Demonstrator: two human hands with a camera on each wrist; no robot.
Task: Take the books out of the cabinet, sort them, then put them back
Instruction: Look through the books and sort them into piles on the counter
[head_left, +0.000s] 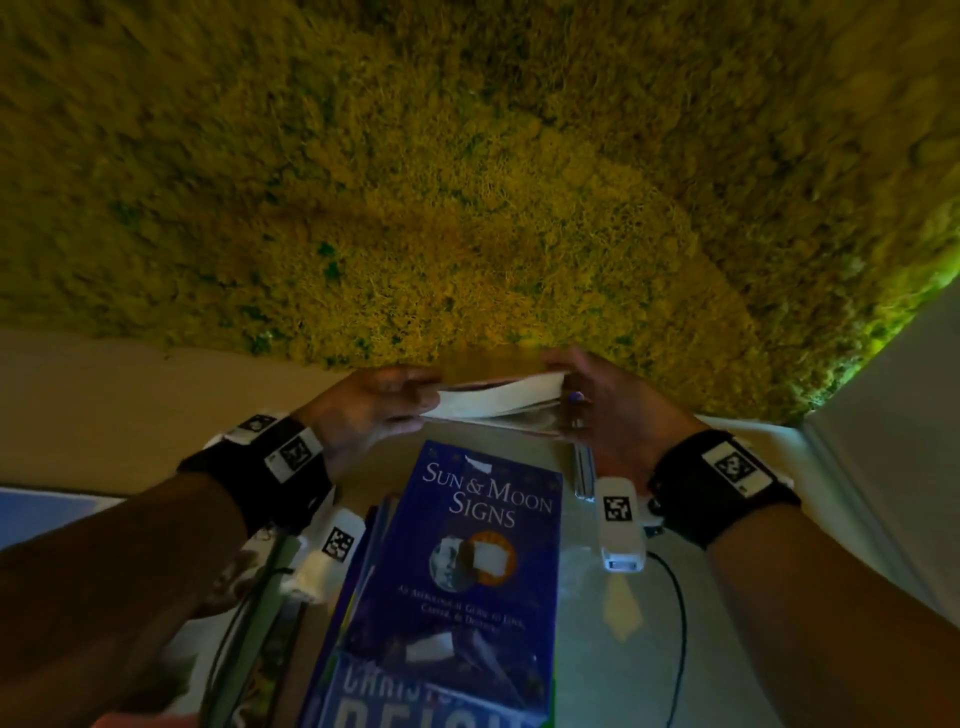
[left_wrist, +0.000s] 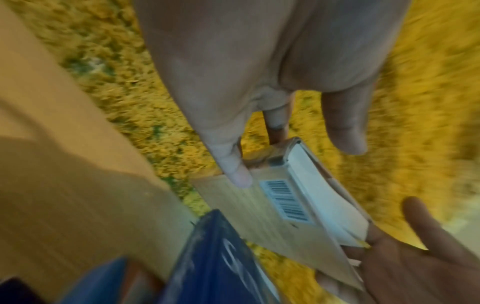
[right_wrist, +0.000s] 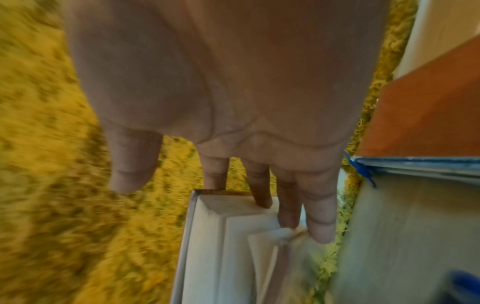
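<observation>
Rug (head_left: 467, 156): yellow-green shag, beyond the hands.
Blue book (head_left: 467, 561): titled "Sun & Moon Signs", tops a stack near the person.
Paperback (head_left: 498, 397): held flat between both hands, just past the stack.
Left hand (head_left: 374, 405): fingers (left_wrist: 233, 164) grip one end.
Right hand (head_left: 597, 400): fingers (right_wrist: 319, 222) grip the other end.

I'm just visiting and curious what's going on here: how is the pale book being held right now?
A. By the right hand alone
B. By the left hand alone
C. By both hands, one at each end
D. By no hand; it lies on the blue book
C: in the head view the left hand and right hand hold opposite ends of the pale book, beyond the blue book.
</observation>
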